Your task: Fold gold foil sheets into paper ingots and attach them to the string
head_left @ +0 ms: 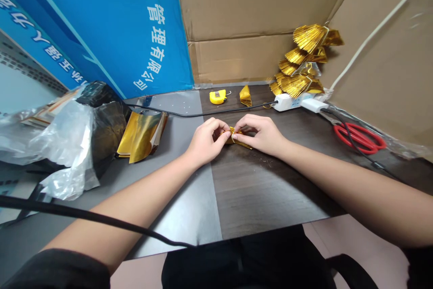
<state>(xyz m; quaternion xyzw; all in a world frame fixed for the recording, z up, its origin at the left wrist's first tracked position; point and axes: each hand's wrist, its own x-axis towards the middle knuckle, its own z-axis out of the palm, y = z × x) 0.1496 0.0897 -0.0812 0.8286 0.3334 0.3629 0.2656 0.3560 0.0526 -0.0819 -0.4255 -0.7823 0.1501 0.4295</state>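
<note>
Over the middle of the dark wood-grain desk, my left hand [210, 139] and my right hand [260, 135] meet with their fingertips close together. Between them lies a small folded gold foil paper piece [242, 144], with a pale tie around it. The left thumb and forefinger pinch its left end. On the other side, the right thumb and forefinger close on it near the tie. Part of the foil is hidden by my fingers.
Behind my hands are a yellow tape measure [217, 96], a folded gold piece [245, 96] and a black cable [189, 115]. Strung gold fans [309, 38] hang above a white power strip [291, 102]. Red-handled scissors [359, 138] lie right; gold sheets [139, 138] and a plastic bag [71, 144] left.
</note>
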